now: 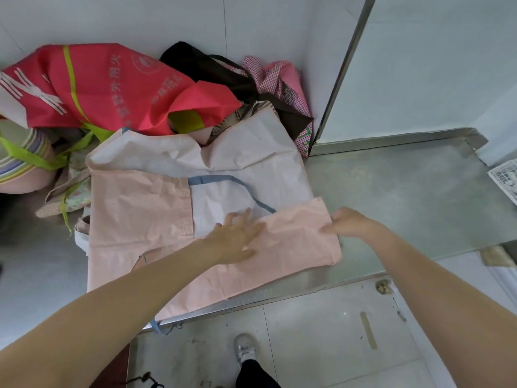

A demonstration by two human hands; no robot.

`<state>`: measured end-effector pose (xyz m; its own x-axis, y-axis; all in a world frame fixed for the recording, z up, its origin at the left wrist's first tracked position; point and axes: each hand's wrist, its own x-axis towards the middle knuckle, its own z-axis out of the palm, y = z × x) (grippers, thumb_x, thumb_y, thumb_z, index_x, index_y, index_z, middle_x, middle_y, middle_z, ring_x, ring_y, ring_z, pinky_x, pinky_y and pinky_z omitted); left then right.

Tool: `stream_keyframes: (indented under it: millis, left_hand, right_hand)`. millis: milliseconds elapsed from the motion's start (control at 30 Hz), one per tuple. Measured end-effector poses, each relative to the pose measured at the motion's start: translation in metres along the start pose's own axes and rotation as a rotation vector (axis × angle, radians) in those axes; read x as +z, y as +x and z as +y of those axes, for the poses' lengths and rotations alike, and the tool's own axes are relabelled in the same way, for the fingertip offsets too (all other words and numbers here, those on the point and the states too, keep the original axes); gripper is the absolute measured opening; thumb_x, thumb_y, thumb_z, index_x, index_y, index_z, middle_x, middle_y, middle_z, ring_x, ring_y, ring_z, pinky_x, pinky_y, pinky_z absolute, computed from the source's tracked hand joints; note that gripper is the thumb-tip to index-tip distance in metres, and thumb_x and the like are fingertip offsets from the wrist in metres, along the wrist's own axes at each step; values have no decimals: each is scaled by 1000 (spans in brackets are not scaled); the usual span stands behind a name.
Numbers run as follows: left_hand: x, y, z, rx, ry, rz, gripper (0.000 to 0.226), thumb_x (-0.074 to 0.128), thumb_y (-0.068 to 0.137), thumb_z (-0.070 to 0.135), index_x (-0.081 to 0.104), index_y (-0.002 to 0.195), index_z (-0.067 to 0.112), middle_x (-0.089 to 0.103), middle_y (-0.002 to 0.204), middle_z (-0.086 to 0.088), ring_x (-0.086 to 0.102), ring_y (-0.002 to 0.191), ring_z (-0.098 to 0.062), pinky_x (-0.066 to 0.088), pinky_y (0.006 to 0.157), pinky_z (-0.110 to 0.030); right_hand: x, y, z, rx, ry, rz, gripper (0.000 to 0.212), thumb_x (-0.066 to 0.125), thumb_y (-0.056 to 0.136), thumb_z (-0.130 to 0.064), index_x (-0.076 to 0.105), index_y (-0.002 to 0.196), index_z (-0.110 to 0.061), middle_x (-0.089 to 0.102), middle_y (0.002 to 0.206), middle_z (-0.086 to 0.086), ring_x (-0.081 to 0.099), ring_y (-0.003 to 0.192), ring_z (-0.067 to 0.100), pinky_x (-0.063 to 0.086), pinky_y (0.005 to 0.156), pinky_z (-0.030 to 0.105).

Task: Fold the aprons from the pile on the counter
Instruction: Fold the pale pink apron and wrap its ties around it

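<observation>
Left hand (237, 236) presses flat on the pink apron (140, 219) on the counter (405, 186) while right hand (345, 222) pinches its edge.

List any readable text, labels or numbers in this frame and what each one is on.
None can be quoted with confidence.
Red apron: pale printed characters in rows and a round emblem, upside down and too blurred to read.
Printed sheet at the right edge: dense print, too small to read.
Pink apron under both hands: no text visible.
</observation>
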<state>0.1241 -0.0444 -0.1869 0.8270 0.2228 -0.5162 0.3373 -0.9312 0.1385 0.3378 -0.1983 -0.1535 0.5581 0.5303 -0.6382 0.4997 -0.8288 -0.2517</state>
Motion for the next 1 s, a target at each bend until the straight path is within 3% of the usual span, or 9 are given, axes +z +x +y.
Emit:
stream_keyframes:
  millis: [167,367,433,500,567,667,833,900,1000]
  left_hand:
    - [17,19,8,-133,140,-5,62,27,98,49,-5,148,30,-16,155,-7,-2,141,-35,26,105,-53]
    - [20,16,-10,-110,328,-16,65,14,96,55,-19,146,29,-24,154,-5,-8,144,-26,19,109,-47]
    - [21,16,-10,-75,356,97,63,16,97,53,-1,151,23,-9,157,-10,1,143,-29,20,110,-48]
    - [15,16,6,-102,329,321,61,24,92,49,41,140,15,23,148,-12,26,130,-32,35,101,-47]
    - [11,19,31,-37,128,372,63,30,92,53,36,141,14,23,144,-11,31,123,-32,34,97,-45]
    - [7,28,69,-70,-118,28,88,44,82,67,7,146,20,7,149,-11,19,130,-39,29,99,-51]
    - [9,37,73,-146,182,-64,80,28,94,52,-12,147,7,-11,153,-23,2,139,-43,25,105,-51]
    - [7,36,71,-148,206,-57,75,24,96,50,-8,148,6,-8,154,-22,6,138,-42,27,105,-48]
    - [4,34,64,-95,176,-30,70,23,97,46,-4,148,7,-2,154,-20,11,136,-40,29,104,-46]
  right_hand:
    - [24,17,-22,-20,-68,296,36,33,100,-16,51,129,-7,55,128,19,53,118,33,43,92,33]
    - [38,25,-9,-3,-291,388,35,29,102,-21,48,129,-9,59,121,18,57,112,34,46,88,37]
    - [38,28,-4,-4,-215,382,38,31,102,-31,48,126,-6,59,118,21,57,109,36,45,86,38]
    - [35,30,-4,-10,-187,388,39,34,101,-33,50,122,-4,59,117,22,57,109,36,45,85,38]
    - [33,32,-8,-33,-108,400,37,38,100,-32,53,115,-2,59,114,22,57,107,36,45,82,38]
    - [31,38,-5,-76,202,266,22,55,93,-29,53,81,-10,55,81,13,55,81,26,38,63,32]
    - [8,22,28,58,442,-134,32,76,76,-33,51,71,-13,43,57,5,38,50,16,26,44,23]
    - [6,15,39,74,547,-225,24,77,76,-18,56,74,-7,44,56,4,37,44,12,22,36,19]
    - [9,9,38,-3,913,-223,6,68,81,-3,63,79,-1,56,65,9,56,45,11,39,38,14]
